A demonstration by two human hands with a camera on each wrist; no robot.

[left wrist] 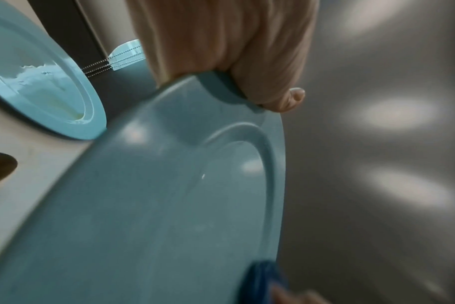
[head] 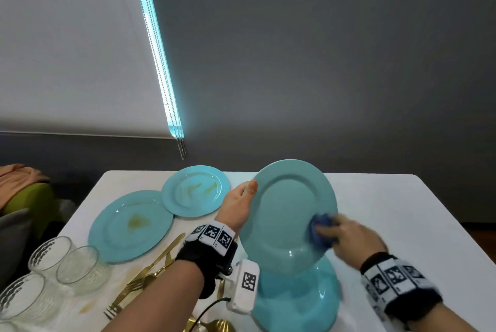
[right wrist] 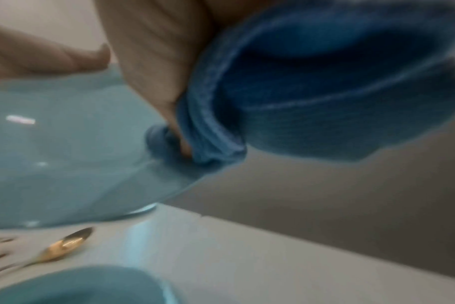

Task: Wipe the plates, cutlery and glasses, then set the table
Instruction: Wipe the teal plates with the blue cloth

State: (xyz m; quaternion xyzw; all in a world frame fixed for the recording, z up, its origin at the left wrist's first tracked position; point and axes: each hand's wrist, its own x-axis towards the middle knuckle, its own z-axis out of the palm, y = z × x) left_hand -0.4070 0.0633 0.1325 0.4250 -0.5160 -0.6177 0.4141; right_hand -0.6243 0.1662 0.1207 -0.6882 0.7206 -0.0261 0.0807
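Observation:
My left hand grips the left rim of a turquoise plate, held tilted up above the table; its thumb lies on the plate's face. My right hand holds a bunched blue cloth against the plate's lower right rim; the cloth shows large in the right wrist view, pressed on the plate. Below the held plate lies another turquoise plate. Two stained turquoise plates lie to the left.
Gold cutlery lies in a heap under my left forearm on the white table. Several ribbed glasses stand at the near left corner. A green seat with orange cloth is beyond the table's left edge.

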